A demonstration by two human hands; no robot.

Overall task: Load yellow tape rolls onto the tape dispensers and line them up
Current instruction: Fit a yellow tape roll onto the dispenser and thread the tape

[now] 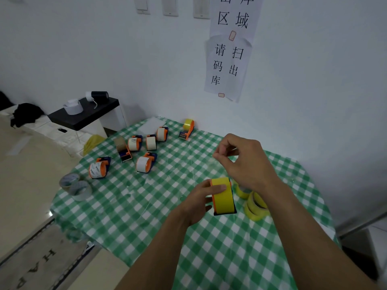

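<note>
My left hand [202,198] grips an orange and blue tape dispenser with a yellow tape roll [223,195] on it, held just above the green checked table [146,206]. My right hand [240,162] is raised above it, its fingertips pinching what looks like a thin clear strip of tape. Two or three loose yellow rolls [254,205] lie stacked to the right, partly behind my right forearm. One dispenser loaded with yellow tape [187,129] stands at the far edge by the wall.
Several orange and blue dispensers with white rolls [144,163] and a brown-core dispenser [122,148] are scattered at the far left of the table. Two clear tape rolls [75,186] sit near the left edge. The wall runs along the table's right and far side.
</note>
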